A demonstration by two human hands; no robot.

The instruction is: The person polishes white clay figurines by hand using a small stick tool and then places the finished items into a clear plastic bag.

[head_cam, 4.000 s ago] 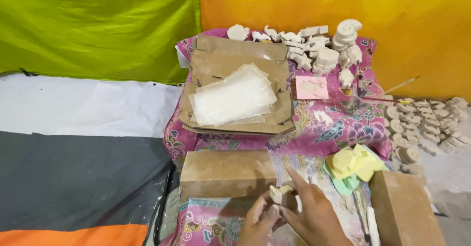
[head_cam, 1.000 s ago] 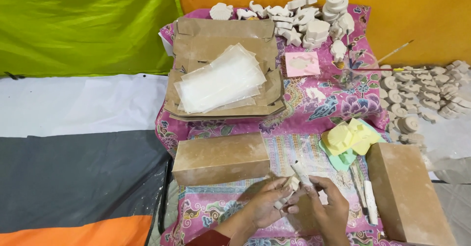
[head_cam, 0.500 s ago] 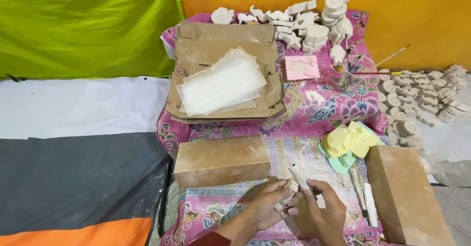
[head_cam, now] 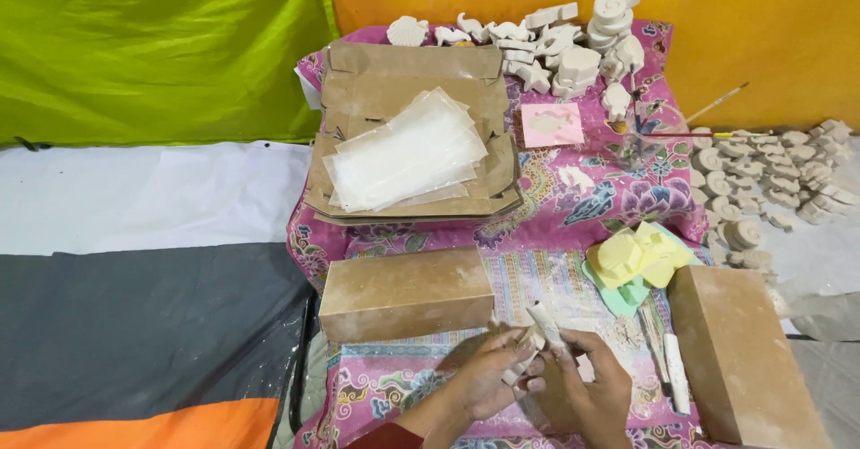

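Between both hands point(head_cam: 537, 382), seemingly a chalky white plaster piece point(head_cam: 545, 325).

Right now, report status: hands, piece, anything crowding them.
Left hand cups a small pale piece. Right hand pinches a white stick tool against it. Brown blocks close by: one ahead, one right. Nothing between the hands.

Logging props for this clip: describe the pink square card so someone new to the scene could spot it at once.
Start at the stack of brown cardboard topped with clear plastic sheets, at the far side of the pink floral cloth. Just to its right lies the pink square card, flat, with a pale patch in its middle. Everything else close by is a white plaster figure; only the card is pink and flat.
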